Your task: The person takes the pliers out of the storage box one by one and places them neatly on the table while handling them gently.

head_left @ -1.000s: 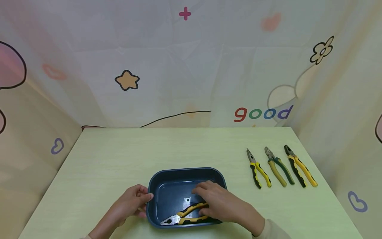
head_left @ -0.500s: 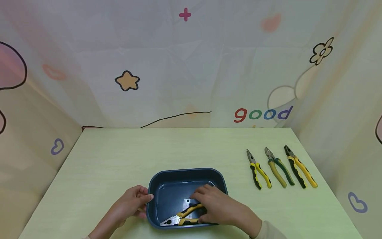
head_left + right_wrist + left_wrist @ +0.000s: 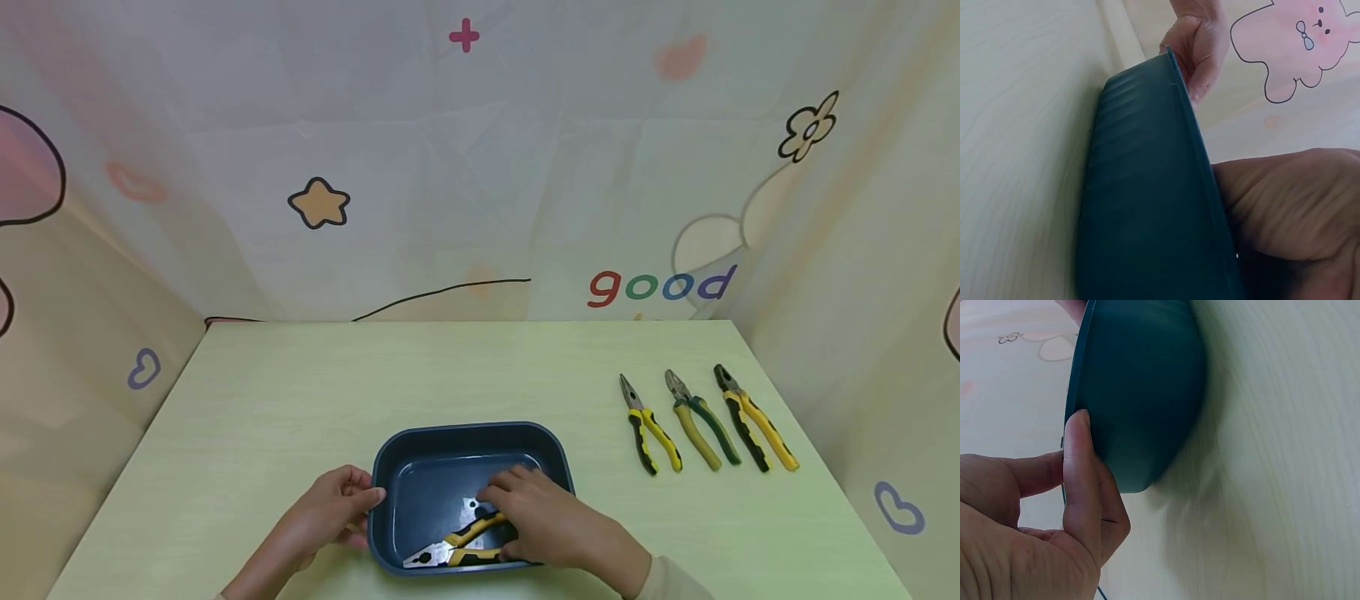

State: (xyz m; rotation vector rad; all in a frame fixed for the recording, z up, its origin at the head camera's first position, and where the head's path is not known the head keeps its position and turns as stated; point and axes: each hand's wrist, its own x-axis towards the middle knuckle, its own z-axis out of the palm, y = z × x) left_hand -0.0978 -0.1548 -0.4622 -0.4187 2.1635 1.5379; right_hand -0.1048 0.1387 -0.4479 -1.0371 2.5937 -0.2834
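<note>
A dark blue tray (image 3: 427,487) stands near the front of the table. My left hand (image 3: 335,507) pinches its left rim, thumb on one side and fingers on the other, as the left wrist view (image 3: 1079,487) also shows. Inside, along the near wall, lie combination pliers (image 3: 431,554) with yellow and black handles, jaws pointing left. My right hand (image 3: 551,517) reaches over the right rim and grips the handles, its thumb by the lower one. The handle ends are hidden beneath that hand. In the right wrist view the tray wall (image 3: 1147,187) hides the fingertips.
To the right on the pale table (image 3: 300,375) lie needle-nose pliers (image 3: 648,433), pliers with green handles (image 3: 705,425) and black-and-yellow combination pliers (image 3: 753,421), side by side. A printed curtain (image 3: 420,167) hangs behind and along both sides.
My right hand has moved slightly left and toward me over the pliers' handles, then stayed almost still. My left hand, the tray and the other pliers have not visibly moved.
</note>
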